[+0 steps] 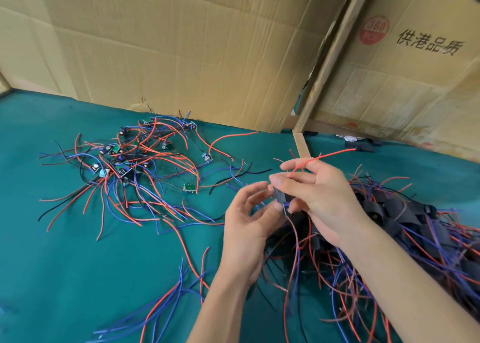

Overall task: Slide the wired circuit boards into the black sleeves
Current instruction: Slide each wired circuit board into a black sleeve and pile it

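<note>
**Now sleeving a board, mid-air**

Right now my right hand (320,194) pinches a black sleeve (281,195) with a red wire (322,156) running up past my fingers. My left hand (253,212) curls loosely just beside it, thumb at the sleeve's lower end; the board inside is mostly hidden. Sleeved boards (389,220) heap under my right wrist, bare wired boards (124,158) tangle far left on green cloth (65,251). Behind, a carton (405,64) reads "360" and "供港品质".
</note>
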